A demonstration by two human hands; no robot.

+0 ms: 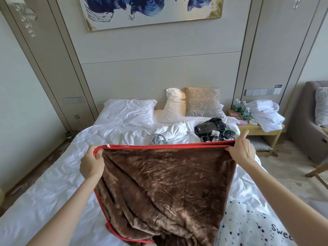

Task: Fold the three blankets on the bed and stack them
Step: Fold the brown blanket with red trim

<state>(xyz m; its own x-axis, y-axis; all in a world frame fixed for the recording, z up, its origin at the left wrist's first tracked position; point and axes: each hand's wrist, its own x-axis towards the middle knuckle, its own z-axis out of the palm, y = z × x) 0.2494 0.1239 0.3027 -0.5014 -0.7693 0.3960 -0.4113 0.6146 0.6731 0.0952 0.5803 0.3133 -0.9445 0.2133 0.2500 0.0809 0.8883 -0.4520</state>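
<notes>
The fuzzy brown red-trimmed blanket [168, 189] and the white black-spotted printed blanket [252, 228] run past the bottom edge.

My bed [53, 183] is covered in a rumpled white sheet. At the far end a white pillow [129, 110] lies flat on the left; another white pillow [173, 105] and a beige patterned cushion [203, 102] lean on the right. A tangle of black electronics and cables [213, 129] sits far right, crumpled white cloth [168, 132] just beside it. A white spotted blanket [248, 226] lies near right, and the brown blanket's [165, 189] lower part rests near centre.
</notes>
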